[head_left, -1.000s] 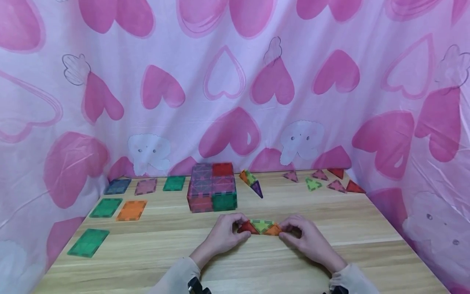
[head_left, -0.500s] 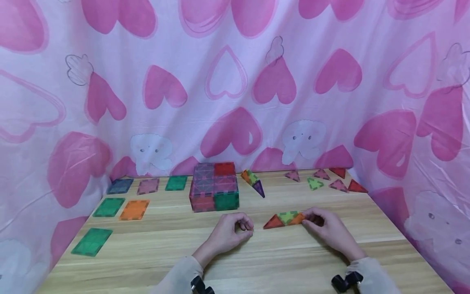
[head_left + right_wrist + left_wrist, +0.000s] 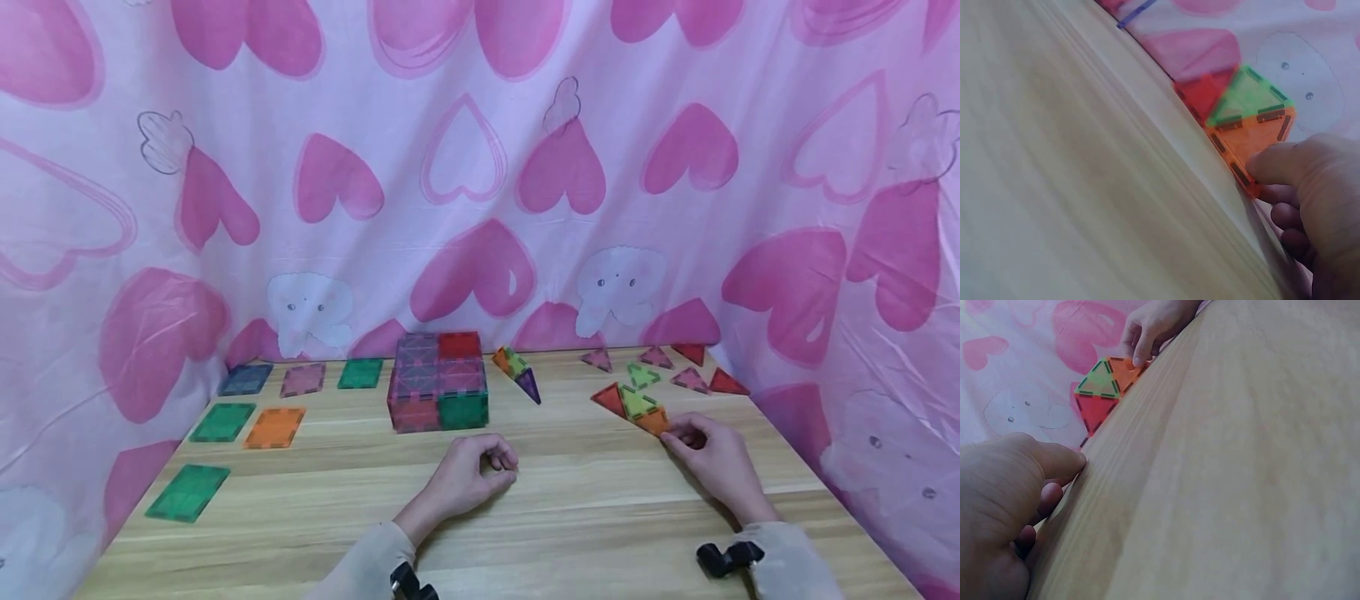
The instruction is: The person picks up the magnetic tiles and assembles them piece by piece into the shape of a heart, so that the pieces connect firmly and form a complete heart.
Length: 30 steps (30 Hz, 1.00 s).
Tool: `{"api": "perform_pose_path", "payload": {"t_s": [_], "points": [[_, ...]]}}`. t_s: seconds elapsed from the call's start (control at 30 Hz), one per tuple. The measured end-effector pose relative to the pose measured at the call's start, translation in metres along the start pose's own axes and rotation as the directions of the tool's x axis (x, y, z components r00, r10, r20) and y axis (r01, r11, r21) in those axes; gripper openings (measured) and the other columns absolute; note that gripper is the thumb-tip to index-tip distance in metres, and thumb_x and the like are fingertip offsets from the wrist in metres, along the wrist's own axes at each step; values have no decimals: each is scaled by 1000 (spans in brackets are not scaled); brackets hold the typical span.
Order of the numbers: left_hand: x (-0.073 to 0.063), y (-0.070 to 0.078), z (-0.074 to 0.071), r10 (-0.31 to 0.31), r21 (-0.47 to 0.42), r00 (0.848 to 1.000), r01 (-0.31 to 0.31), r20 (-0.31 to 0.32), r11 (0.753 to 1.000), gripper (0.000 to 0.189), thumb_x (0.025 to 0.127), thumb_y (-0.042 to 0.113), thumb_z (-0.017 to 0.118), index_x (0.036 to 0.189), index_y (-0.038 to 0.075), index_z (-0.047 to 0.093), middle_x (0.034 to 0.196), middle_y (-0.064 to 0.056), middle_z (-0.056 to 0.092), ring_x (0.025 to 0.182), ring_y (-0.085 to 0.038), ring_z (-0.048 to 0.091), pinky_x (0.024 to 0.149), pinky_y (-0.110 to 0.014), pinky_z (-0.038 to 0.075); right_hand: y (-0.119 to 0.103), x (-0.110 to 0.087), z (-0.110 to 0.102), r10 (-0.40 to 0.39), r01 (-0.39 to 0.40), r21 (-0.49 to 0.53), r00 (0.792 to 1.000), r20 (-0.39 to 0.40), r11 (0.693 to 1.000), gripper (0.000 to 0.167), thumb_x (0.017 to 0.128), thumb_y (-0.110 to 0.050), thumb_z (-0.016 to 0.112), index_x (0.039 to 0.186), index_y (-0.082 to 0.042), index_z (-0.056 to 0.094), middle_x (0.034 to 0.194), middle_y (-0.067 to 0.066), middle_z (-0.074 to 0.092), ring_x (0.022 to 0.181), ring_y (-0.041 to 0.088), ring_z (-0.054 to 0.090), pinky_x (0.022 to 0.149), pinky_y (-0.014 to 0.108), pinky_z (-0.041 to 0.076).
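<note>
My right hand pinches the orange triangle tile at one end of a strip of joined magnetic tiles. A light green triangle sits in the strip's middle and a red triangle at its far end. In the right wrist view the thumb lies over the orange tile, with the other fingers behind it. My left hand rests on the table in front of the tile box, fingers loosely curled and holding nothing. The left wrist view shows the strip beyond that hand.
A box of square tiles stands at the back centre. Beside it lies an orange, green and purple strip. Several loose triangles lie back right, near a light green triangle. Flat squares, including an orange one, lie left.
My left hand has let go of the strip's red end and stays near its place. The right hand has carried the strip rightward and toward the loose triangles, turning it to a slant.
</note>
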<state>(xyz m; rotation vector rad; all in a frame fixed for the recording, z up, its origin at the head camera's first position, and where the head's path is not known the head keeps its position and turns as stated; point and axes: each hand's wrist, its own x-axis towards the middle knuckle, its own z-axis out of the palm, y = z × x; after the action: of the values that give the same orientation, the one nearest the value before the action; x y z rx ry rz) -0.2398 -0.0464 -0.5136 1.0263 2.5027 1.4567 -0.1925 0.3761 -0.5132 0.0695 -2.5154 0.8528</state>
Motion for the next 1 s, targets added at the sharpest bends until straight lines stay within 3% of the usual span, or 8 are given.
{"api": "perform_pose_path", "payload": {"t_s": [0.33,0.67,1.0], "points": [[2,-2,0,4,3,1000,-4,-1,1000,16,97,8,86,102,20,78,100,2,78,87,-3,66,82,-24,58,-12,10,19,10,-11,21,1000,17,1000,16,98,-17,88,112,-13,81,92,-3,76,80,5,62,71,21,50],[2,-1,1,2,11,1000,-2,-8,1000,16,96,9,86,101,22,78,96,11,75,86,-3,65,81,-24,57,-23,38,48,10,-12,26,999,47,1000,20,100,-22,88,117,-13,83,96,-2,79,85,13,69,75,27,55],[3,-2,2,-8,-3,1000,8,2,1000,16,96,7,86,101,20,78,98,8,76,87,-4,65,82,-24,57,-37,66,77,47,-54,68,994,102,996,25,103,-26,84,123,-11,83,97,3,77,88,19,67,80,35,54]]}}
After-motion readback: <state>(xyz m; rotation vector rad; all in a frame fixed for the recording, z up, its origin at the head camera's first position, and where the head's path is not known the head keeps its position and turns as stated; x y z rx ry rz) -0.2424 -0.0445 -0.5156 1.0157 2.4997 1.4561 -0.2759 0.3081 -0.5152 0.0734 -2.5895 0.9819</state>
